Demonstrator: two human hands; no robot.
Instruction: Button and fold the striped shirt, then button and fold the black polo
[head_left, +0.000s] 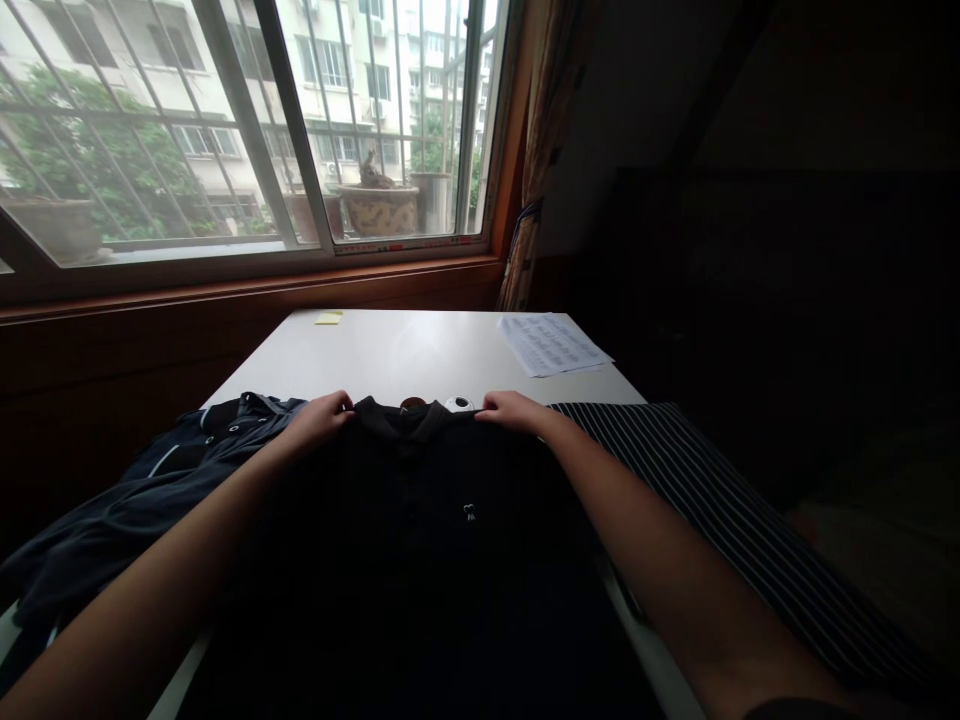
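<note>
A black collared shirt with a small white emblem on its chest is spread out in front of me, its collar at the far end. My left hand pinches the shirt at the shoulder left of the collar. On the other side of the collar, my right hand grips the other shoulder, fingers closed on the cloth. Just behind the collar, a round white object with a dark centre and a round brown object peek out, mostly hidden by the shirt.
Crumpled dark clothing lies on the white table at the left. Black-and-white striped fabric stretches along the right. Printed sheets and a yellow sticky note rest at the back, below a barred window and a tied curtain.
</note>
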